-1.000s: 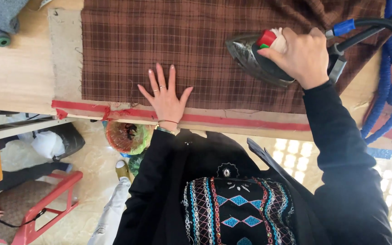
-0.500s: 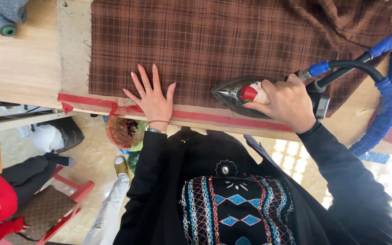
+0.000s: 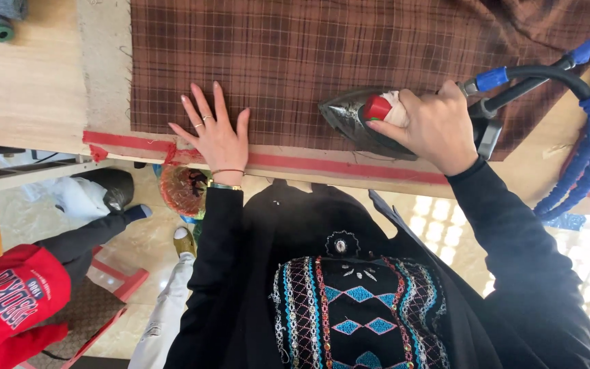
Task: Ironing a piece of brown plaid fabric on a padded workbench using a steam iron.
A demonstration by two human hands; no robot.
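Left hand [image 3: 217, 137]: open, flat, fingers spread on brown plaid fabric [image 3: 295, 55], at 9 o'clock of iron.
Fabric: lies smooth near the table's red-taped edge [image 3: 322, 165]; rumpled at 1 o'clock, seemingly unpressed.
Right hand [image 3: 431, 126]: closed around steam iron [image 3: 349, 117] handle, soleplate on the cloth.

A single camera worn on my head looks steeply down over my chest, so my embroidered black top [image 3: 356, 314] fills the lower middle of the frame and the near edge of the worktop [image 3: 29, 89] runs across the upper half. It sits close enough that my left hand [image 3: 216, 133] and my right hand [image 3: 431, 126], at arm's length on the brown plaid cloth [image 3: 322, 48], take up much of the upper frame. Below the worktop's edge the same view drops to the floor [image 3: 138, 239] at my feet, and no second view overlaps it.
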